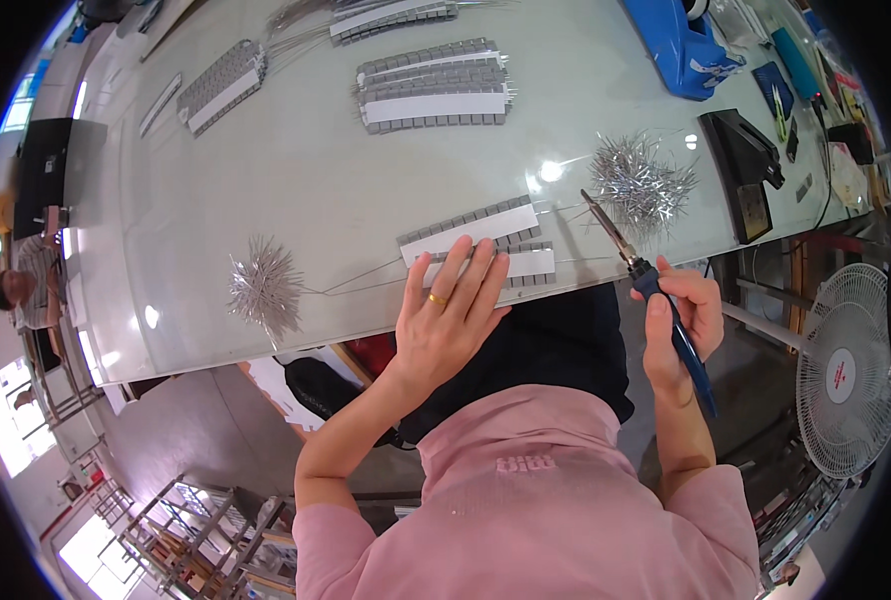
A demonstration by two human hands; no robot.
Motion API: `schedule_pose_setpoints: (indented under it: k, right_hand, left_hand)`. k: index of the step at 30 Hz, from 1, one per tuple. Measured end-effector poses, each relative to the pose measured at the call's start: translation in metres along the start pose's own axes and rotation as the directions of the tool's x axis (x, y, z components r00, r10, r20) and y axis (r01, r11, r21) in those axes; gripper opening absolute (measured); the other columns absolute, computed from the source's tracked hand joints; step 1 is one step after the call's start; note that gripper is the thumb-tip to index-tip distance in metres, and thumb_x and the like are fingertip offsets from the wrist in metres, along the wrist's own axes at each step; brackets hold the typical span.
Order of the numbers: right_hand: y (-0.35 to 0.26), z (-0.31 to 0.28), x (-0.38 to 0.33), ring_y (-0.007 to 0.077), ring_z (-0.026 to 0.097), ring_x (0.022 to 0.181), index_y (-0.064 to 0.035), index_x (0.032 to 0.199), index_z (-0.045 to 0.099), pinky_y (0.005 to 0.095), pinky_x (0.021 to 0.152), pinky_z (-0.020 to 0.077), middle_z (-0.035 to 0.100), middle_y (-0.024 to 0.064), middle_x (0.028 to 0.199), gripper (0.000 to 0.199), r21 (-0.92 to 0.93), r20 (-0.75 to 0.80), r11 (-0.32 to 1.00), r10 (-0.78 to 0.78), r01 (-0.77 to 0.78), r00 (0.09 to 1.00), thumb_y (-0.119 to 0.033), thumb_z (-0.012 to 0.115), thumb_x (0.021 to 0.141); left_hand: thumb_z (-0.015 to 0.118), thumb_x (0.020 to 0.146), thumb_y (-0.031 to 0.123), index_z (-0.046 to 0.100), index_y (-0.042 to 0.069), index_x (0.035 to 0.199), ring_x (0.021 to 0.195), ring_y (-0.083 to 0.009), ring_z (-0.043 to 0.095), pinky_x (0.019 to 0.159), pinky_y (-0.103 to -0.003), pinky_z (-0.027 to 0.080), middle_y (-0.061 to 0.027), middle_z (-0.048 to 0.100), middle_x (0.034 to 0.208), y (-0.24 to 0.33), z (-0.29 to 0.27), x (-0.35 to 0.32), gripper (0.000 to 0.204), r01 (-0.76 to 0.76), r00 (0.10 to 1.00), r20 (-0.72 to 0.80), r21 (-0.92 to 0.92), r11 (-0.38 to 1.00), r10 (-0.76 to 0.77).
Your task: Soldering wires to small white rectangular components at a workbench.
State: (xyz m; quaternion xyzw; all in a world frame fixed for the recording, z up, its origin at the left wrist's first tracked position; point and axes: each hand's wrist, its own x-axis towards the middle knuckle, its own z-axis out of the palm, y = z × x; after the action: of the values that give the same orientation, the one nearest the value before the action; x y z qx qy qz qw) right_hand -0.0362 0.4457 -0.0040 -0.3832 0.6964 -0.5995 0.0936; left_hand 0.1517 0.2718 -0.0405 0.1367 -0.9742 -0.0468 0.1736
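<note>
My left hand (449,316) lies flat, fingers spread, on a strip of small grey blocks backed with white tape (472,231) at the near edge of the glass-topped table (306,190). A ring is on one finger. My right hand (678,325) grips the blue handle of a soldering iron (638,268). Its metal tip points up and left, just right of the strip. A second taped strip (531,264) lies beside my left fingers. Thin wires run out from the strips across the glass.
Two heaps of short silver pins (264,285) (642,183) sit left and right of the strips. More taped strips (434,85) lie farther back. A black iron stand (744,170) and blue device (682,45) are at the right; a white fan (848,370) stands off the table.
</note>
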Motion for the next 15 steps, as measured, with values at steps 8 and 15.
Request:
schedule_pose_setpoints:
  k: [8,15]
  right_hand:
    - [0.006,-0.0012,-0.0044,0.0157,0.063,0.073,-0.0017,0.1,0.052,0.0476,0.105,0.0403,0.057,0.0085,0.091,0.017,0.012,-0.005,1.0,0.021,-0.021,1.0,-0.004,0.062,0.086]
    - [0.0065,-0.0049,-0.0051,0.0155,0.063,0.072,-0.0017,0.099,0.051,0.0474,0.105,0.0398,0.057,0.0087,0.089,0.017,-0.017,-0.013,1.0,0.026,-0.026,1.0,-0.007,0.061,0.087]
  left_hand:
    - [0.074,0.075,0.033,0.06,0.008,0.126,0.13,-0.0245,0.046,0.108,-0.048,0.032,-0.0078,0.054,0.136,0.0024,0.0019,0.0045,0.059,0.01,1.0,-0.01,0.013,1.0,-0.01]
    - [0.076,0.073,0.029,0.059,0.008,0.127,0.131,-0.0238,0.046,0.105,-0.044,0.037,-0.0079,0.054,0.136,0.0043,0.0007,0.0007,0.06,0.018,1.0,-0.013,-0.016,1.0,-0.018]
